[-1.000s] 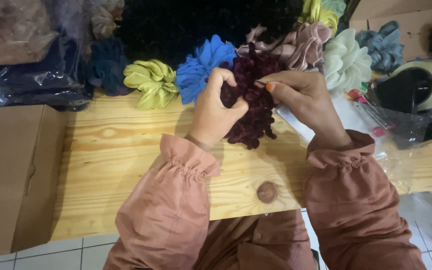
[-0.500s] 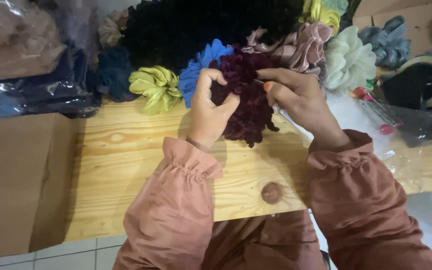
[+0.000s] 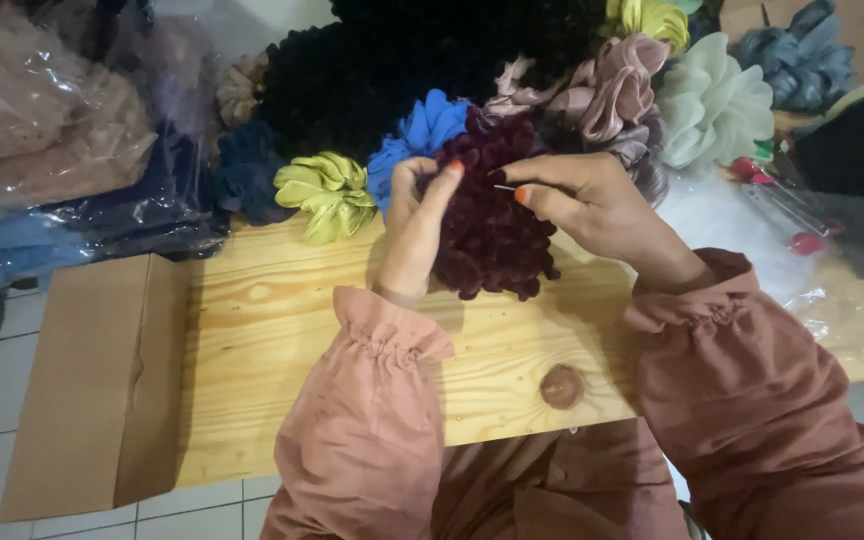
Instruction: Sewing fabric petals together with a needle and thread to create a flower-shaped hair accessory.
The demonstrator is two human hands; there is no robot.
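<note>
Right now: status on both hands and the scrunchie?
Left hand grips the dark maroon scrunchie. Right hand pinches a thin needle at it. Blue scrunchie crowds close behind.

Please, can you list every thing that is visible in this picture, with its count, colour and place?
maroon scrunchie: one, dark red, held in both hands
needle: one, thin, metal, at right fingers
scrunchies: several, blue, yellow-green, pink, pale green, grey-blue, behind the hands
black fabric pile: one, top centre
plastic bags: several, clear, far left
cardboard: one, brown, left
wooden board: one, pale, under the hands
left hand: one, grips the scrunchie
right hand: one, pinches the needle
</note>
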